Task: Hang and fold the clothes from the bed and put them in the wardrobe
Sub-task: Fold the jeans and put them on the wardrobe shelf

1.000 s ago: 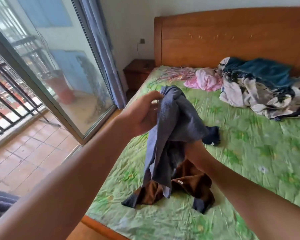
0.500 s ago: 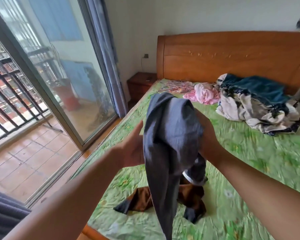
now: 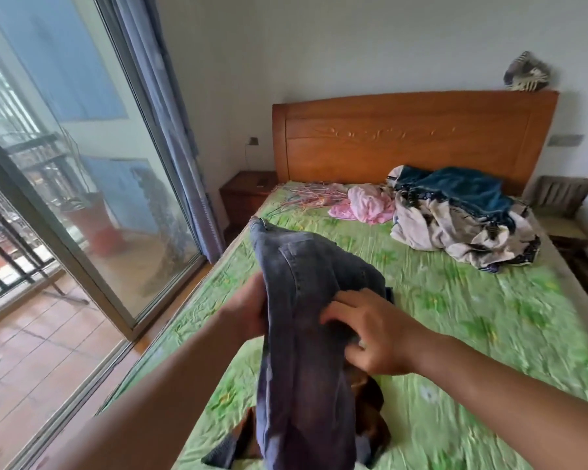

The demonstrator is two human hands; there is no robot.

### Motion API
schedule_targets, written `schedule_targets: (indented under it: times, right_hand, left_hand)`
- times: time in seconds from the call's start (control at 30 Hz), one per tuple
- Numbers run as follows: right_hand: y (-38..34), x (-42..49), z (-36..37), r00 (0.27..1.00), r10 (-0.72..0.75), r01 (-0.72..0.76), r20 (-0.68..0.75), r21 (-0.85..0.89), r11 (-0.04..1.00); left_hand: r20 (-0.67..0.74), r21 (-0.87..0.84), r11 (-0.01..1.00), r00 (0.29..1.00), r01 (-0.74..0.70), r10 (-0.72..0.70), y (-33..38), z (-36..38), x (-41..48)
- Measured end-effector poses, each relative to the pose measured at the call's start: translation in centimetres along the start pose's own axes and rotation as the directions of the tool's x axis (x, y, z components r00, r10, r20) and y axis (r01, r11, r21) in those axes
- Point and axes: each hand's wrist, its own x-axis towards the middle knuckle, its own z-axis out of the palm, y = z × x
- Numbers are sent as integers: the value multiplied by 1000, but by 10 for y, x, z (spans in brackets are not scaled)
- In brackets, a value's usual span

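A pair of grey-blue jeans (image 3: 306,300) hangs bunched in front of me over the green bed (image 3: 455,334). My left hand (image 3: 245,310) grips the jeans from the left, partly hidden behind the fabric. My right hand (image 3: 367,330) holds the fabric from the right, fingers spread and curled into it. Under the jeans a brown garment (image 3: 370,422) lies on the bed. Far up the bed lie a pink garment (image 3: 367,205), a heap of cream and dark blue clothes (image 3: 462,215) and a bundle of pink hangers (image 3: 306,198).
A wooden headboard (image 3: 414,137) stands at the far end, with a nightstand (image 3: 248,195) to its left. A glass sliding door (image 3: 92,184) and a curtain (image 3: 170,130) run along the left. A chair (image 3: 560,212) stands at the bed's right.
The jeans rose higher off the bed. My right hand came from behind the fabric to grasp it in front. The view tilted up and shows more of the wall.
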Motion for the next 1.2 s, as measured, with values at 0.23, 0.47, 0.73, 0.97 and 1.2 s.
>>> schedule_targets:
  times: [0.23,0.47,0.73,0.97,1.2]
  right_hand:
    - [-2,34,-40,838,461,-164,-293,669,725]
    - [-16,56,-22,818,477,-180,-321,646,742]
    - [8,50,-19,789,486,-182,-376,612,770]
    - [61,15,-55,850,368,-394,-377,9,919]
    - [57,-11,-72,894,443,-442,-65,-280,852]
  left_hand:
    - [40,468,856,973,-220,228,-28,12,5]
    - [63,528,822,975,-214,213,-28,23,8]
    - [-473,392,910,819,-134,325,-5,-13,16]
    - [-148,922,387,912,-12,383,18,-86,-5]
    - [-22,994,110,942,-16,335,53,-118,-25]
